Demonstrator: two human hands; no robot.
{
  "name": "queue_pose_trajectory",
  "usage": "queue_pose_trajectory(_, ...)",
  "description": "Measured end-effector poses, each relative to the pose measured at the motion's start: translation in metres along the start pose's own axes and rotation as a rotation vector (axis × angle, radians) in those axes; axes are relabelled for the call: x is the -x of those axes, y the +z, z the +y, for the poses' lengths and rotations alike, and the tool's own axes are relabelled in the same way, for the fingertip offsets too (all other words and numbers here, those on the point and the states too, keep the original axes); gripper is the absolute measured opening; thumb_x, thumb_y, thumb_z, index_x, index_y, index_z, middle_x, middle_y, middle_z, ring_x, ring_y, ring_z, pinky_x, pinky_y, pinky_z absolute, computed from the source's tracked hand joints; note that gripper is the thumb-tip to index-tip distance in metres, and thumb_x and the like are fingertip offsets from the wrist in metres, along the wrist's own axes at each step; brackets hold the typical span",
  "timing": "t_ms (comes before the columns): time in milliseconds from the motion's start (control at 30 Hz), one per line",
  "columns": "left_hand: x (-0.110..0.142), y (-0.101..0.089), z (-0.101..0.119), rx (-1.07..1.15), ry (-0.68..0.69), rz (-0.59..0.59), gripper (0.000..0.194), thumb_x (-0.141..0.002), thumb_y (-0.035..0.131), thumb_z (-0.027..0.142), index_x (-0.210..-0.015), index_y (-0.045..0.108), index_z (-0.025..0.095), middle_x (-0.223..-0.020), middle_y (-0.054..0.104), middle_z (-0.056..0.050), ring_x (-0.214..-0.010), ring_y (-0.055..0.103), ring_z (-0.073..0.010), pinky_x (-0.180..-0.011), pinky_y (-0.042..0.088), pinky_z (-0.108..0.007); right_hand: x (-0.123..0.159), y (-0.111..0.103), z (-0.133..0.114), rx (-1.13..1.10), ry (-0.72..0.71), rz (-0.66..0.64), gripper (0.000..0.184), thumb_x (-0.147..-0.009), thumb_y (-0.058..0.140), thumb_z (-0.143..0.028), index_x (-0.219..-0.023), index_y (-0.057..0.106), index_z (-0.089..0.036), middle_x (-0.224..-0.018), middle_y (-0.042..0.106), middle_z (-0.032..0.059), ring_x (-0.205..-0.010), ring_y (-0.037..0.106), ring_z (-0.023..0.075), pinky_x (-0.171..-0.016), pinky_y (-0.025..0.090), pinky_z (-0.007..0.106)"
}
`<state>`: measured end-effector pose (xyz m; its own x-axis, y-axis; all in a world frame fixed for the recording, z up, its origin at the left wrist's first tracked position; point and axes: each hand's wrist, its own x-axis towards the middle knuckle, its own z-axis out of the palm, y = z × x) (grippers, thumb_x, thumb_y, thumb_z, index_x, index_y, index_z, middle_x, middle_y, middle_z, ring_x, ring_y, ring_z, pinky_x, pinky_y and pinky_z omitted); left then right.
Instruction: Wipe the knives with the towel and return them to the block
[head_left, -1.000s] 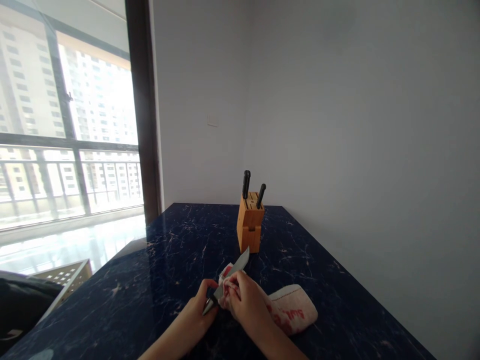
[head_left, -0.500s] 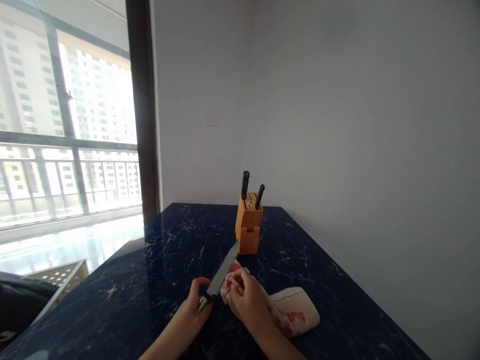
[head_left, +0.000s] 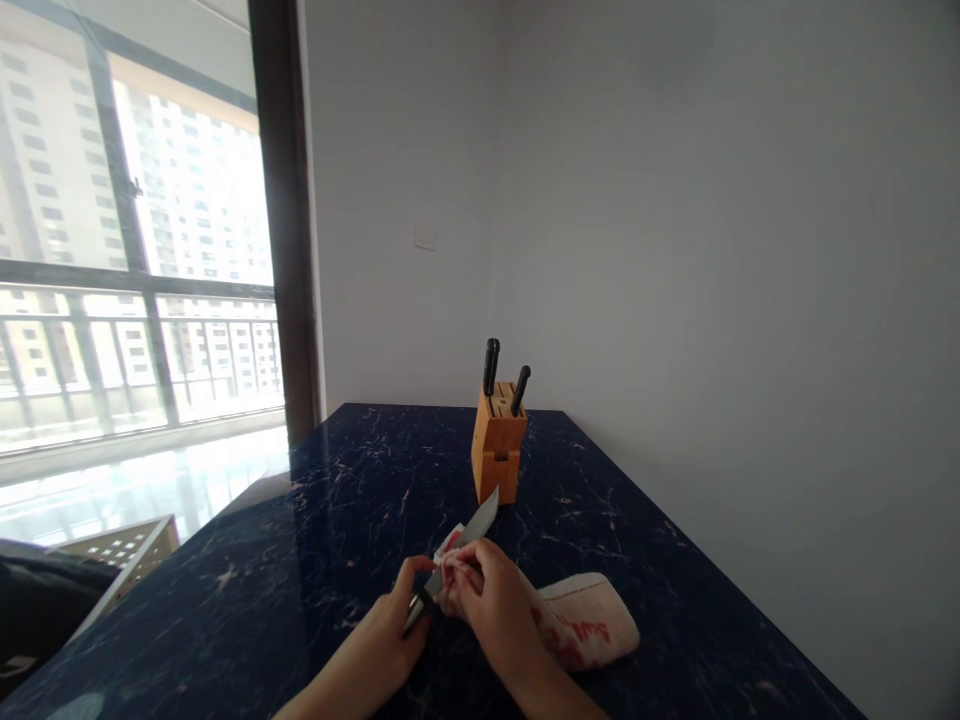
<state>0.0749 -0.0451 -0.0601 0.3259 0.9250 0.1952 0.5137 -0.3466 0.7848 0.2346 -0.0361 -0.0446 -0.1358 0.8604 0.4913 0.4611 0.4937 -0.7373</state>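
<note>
My left hand [head_left: 396,620] is closed around the handle of a kitchen knife [head_left: 482,518], whose blade points away from me toward the knife block. In my right hand [head_left: 487,590] is a white cloth with red lettering [head_left: 589,620], pinched against the blade near the handle. Part of the cloth shows behind the blade, and its far end lies on the table to the right of my right wrist. Fingers and cloth hide the middle of the blade. Just beyond the knife tip stands a wooden knife block [head_left: 499,455] with black-handled knives [head_left: 490,368] in its slots.
A dark blue marbled table [head_left: 375,480] stretches out ahead of me. White walls [head_left: 675,250] stand behind it and on the right. To the left are a window [head_left: 187,200] and a light perforated crate [head_left: 135,560] with something dark beside it.
The cloth has come up against the blade, with part now showing behind it. The knife has shifted slightly right, its tip now in front of the block's lower part. My hands are closer together.
</note>
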Motion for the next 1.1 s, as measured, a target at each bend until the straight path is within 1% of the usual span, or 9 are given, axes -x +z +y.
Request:
queue_pose_trajectory(100,0.0,0.001,-0.001,0.0,0.003,-0.004,0.034,-0.081,0.037,0.019,-0.114,0.033,0.02,-0.076,0.062,0.0,-0.069,0.058,-0.0151,-0.064,0.039,-0.021,-0.001,0.0,0.002,-0.013,0.017,0.012,0.014,-0.075,0.045,-0.01,-0.08,0.054,-0.019,-0.085,0.061,0.0029,-0.083,0.057,0.0161,-0.076,0.042,0.028)
queue_pose_trajectory(300,-0.001,0.001,0.003,0.128,-0.015,-0.012,0.03,-0.084,0.036,0.025,-0.113,0.031,0.021,-0.073,0.064,0.0,-0.069,0.061,-0.017,-0.066,0.041,-0.023,0.007,0.002,-0.006,-0.021,-0.079,-0.17,0.015,-0.074,0.047,-0.009,-0.081,0.055,-0.02,-0.086,0.061,0.0022,-0.085,0.055,0.0159,-0.078,0.041,0.027)
queue_pose_trajectory(467,-0.002,0.001,-0.001,0.177,-0.052,0.004,0.034,-0.08,0.041,0.026,-0.112,0.03,0.02,-0.074,0.065,0.001,-0.069,0.062,-0.0165,-0.064,0.041,-0.023,0.005,-0.001,-0.008,-0.019,-0.109,-0.242,0.016,-0.075,0.047,-0.009,-0.083,0.055,-0.02,-0.09,0.061,0.0024,-0.088,0.055,0.0152,-0.079,0.041,0.027)
queue_pose_trajectory(600,-0.005,0.001,-0.006,0.212,-0.079,0.058,0.035,-0.08,0.043,0.028,-0.111,0.03,0.018,-0.072,0.063,0.002,-0.068,0.06,-0.0158,-0.062,0.04,-0.023,0.005,-0.002,-0.007,0.014,-0.131,-0.272,0.017,-0.071,0.047,-0.006,-0.078,0.053,-0.02,-0.087,0.061,0.0008,-0.084,0.055,0.014,-0.076,0.04,0.025)
queue_pose_trajectory(667,-0.005,0.0,-0.008,0.235,-0.076,0.077,0.035,-0.08,0.043,0.029,-0.111,0.03,0.018,-0.074,0.063,0.001,-0.07,0.059,-0.0157,-0.065,0.04,-0.023,0.005,-0.002,-0.005,0.012,-0.103,-0.229,0.016,-0.07,0.047,-0.006,-0.076,0.052,-0.02,-0.083,0.061,0.0001,-0.081,0.056,0.0137,-0.073,0.04,0.024)
queue_pose_trajectory(833,-0.005,-0.001,-0.004,0.163,-0.103,0.065,0.038,-0.079,0.041,0.024,-0.114,0.027,0.018,-0.064,0.056,0.005,-0.059,0.053,-0.0136,-0.057,0.037,-0.022,-0.001,-0.005,0.005,-0.06,-0.005,0.07,0.011,-0.075,0.043,-0.011,-0.08,0.049,-0.019,-0.083,0.061,0.0021,-0.077,0.058,0.0143,-0.071,0.042,0.025)
queue_pose_trajectory(900,-0.003,-0.001,-0.001,0.102,-0.092,0.052,0.039,-0.079,0.04,0.022,-0.116,0.028,0.018,-0.06,0.052,0.007,-0.055,0.05,-0.013,-0.054,0.035,-0.021,-0.005,-0.008,0.008,-0.058,0.006,0.137,0.01,-0.076,0.043,-0.012,-0.08,0.049,-0.019,-0.082,0.061,0.0027,-0.077,0.058,0.0151,-0.072,0.043,0.027)
queue_pose_trajectory(1000,0.0,0.0,0.001,0.034,-0.045,0.005,0.044,-0.08,0.039,0.019,-0.122,0.027,0.019,-0.067,0.056,0.004,-0.061,0.053,-0.0141,-0.06,0.036,-0.022,-0.007,-0.009,0.01,-0.03,-0.001,0.122,0.011,-0.077,0.043,-0.012,-0.081,0.051,-0.019,-0.085,0.061,0.0037,-0.08,0.058,0.0158,-0.074,0.043,0.028)
queue_pose_trajectory(1100,0.004,0.002,-0.002,-0.064,-0.043,-0.023,0.05,-0.081,0.038,0.018,-0.128,0.023,0.021,-0.079,0.061,-0.002,-0.073,0.058,-0.0173,-0.067,0.038,-0.024,-0.002,-0.004,0.006,0.019,-0.027,0.032,0.011,-0.078,0.045,-0.013,-0.082,0.053,-0.019,-0.088,0.061,0.0042,-0.084,0.057,0.0168,-0.076,0.042,0.029)
